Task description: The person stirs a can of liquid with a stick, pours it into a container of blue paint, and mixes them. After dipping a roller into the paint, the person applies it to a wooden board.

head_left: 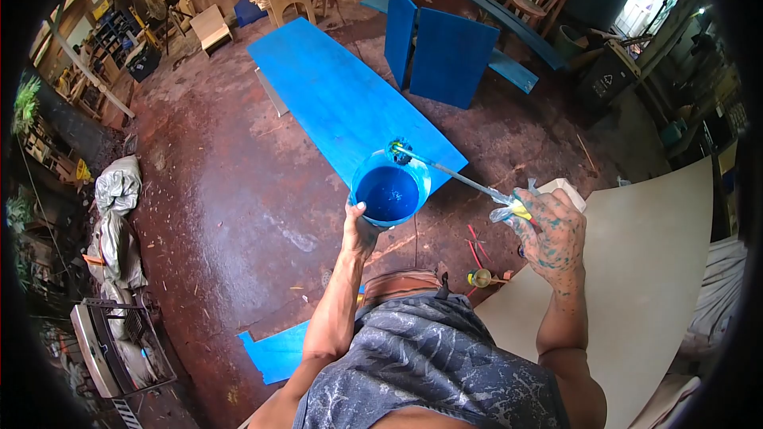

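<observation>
My left hand (362, 230) grips a bucket (424, 179) from below its near side, thumb against the wall. Blue paint (388, 195) fills part of the bucket, which tips toward me. In my right hand (552, 230) is a long thin paint roller (449, 171), its yellow handle wrapped in clear plastic. The roller's small blue-smeared head appears at the bucket's far rim. Dark paint spots cover my right hand. Beyond the bucket lies a long blue-painted board (342, 87), raised off the floor; the bucket overlaps its near end in this view.
Two blue panels (451, 56) stand upright past the board, with long blue planks (509, 20) around them. A large pale sheet (628, 270) lies at my right. A small can (480, 278) sits near my feet, and silvery sacks (119, 214) line the left side.
</observation>
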Available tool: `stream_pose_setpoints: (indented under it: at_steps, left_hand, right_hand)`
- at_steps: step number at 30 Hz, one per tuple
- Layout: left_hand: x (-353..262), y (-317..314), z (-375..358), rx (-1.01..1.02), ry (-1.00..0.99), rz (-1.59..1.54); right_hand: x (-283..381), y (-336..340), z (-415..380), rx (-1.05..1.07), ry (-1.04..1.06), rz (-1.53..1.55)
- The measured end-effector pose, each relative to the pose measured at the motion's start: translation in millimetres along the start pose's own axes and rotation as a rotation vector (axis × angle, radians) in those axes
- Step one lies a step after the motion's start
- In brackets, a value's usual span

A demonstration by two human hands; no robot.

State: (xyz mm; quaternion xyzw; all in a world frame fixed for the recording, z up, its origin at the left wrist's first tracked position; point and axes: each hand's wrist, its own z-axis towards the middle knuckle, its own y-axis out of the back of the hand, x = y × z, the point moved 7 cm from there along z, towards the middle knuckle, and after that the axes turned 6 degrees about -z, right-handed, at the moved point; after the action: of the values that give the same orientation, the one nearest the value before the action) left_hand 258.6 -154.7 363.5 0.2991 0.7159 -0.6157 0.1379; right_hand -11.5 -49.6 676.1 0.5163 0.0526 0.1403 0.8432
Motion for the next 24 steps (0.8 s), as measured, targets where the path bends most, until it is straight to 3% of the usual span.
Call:
stream_pose_setpoints:
  at_steps: [17,24]
  left_hand:
    - [-16,-20,-13,0.057,-0.042,0.024]
    - [-5,6,-13,0.121,0.018,-0.075]
  right_hand:
    - [6,2,4,-0.041,0.018,0.001]
    - [6,-3,4,-0.031,0.041,0.002]
